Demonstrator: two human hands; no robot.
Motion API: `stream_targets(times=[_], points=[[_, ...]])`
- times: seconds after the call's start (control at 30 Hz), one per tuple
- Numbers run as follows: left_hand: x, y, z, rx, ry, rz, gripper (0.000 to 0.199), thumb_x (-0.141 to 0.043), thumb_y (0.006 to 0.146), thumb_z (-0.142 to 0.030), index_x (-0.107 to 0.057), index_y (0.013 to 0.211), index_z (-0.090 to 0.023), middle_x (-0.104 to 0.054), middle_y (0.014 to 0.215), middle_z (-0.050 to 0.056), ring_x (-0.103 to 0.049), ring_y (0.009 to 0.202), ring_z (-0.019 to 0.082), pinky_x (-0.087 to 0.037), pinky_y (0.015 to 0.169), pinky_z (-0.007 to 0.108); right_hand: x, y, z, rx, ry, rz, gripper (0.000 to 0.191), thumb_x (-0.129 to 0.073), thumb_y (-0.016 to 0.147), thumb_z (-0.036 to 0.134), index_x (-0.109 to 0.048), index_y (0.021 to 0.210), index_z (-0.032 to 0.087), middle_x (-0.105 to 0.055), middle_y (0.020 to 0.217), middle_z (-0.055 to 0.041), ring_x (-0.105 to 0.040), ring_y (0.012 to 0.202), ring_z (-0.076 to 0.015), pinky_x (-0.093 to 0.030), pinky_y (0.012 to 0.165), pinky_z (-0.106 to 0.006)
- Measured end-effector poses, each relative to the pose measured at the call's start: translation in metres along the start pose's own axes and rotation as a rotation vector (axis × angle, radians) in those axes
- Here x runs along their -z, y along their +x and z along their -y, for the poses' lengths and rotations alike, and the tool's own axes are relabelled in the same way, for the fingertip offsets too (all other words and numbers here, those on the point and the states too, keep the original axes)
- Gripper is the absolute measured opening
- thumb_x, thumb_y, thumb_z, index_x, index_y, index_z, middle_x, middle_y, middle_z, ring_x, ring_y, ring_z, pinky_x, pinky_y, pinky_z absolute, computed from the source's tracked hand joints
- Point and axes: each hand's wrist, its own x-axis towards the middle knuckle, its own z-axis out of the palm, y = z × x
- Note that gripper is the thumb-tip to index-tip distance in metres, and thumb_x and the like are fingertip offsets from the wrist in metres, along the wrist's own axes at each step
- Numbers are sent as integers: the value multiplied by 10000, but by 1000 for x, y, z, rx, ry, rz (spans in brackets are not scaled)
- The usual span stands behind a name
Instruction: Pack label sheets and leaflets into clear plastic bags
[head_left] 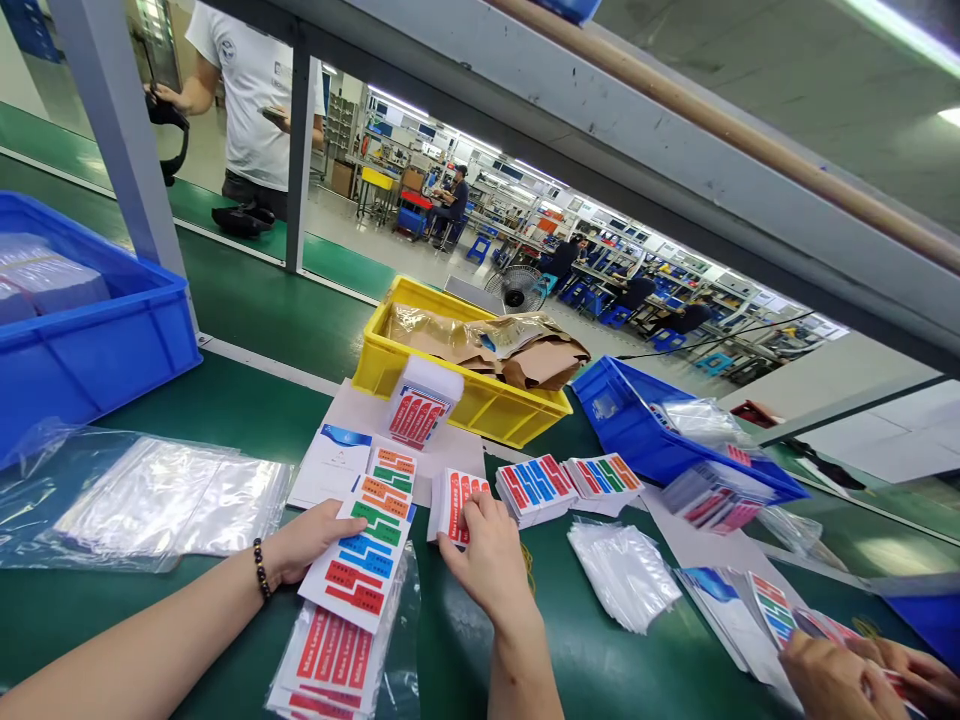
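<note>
My left hand (311, 540) is closed on a white card (360, 575) printed with orange, green, blue and red label shapes, its thumb on top. Below that card, a pile of red-printed cards (330, 655) lies on a clear plastic bag. My right hand (480, 545) has its bent fingertips on a small stack of red-label cards (450, 500); whether it grips one is hidden. Right of it stand stacks of red-and-blue cards (535, 488) and multicoloured cards (604, 476). A white booklet (330, 465) with a blue top lies behind my left hand.
A yellow bin (469, 400) with brown packaging stands behind the cards. Blue bins (97, 345) (637, 420) flank it. Clear bags lie left (165, 495) and right (626, 570). Another person's hands (847, 675) hold cards at lower right. A person (251, 110) stands beyond the frame.
</note>
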Motion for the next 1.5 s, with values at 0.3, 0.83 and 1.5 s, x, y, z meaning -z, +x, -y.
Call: stream_targets(times=[0.3,0.83,1.5], points=[[2,0,0,7,40,-11,738,-756,537,-291,-403,1117,-3,-543,1042,221,-586,842,273,-513,703,319,2,0,-5,20,84,-16,197,-467,750,302,-530,749,115,-476,961,-67,-388,852,-185,-300,733,-315],[4,4,1,-15,51,23,704,-730,599,-278,-400,1147,16,-542,1040,226,-589,837,265,-506,717,327,4,3,-41,-412,57,119,495,-384,782,583,-558,880,130,-542,936,-106,-466,894,-258,-300,737,-362],[7,6,3,-39,19,22,587,-687,668,-248,-418,1132,-10,-543,1058,203,-585,860,261,-502,756,348,10,-2,-40,-563,693,-37,369,-479,773,499,-481,756,130,-520,660,-31,-470,609,-133,-347,587,-262]])
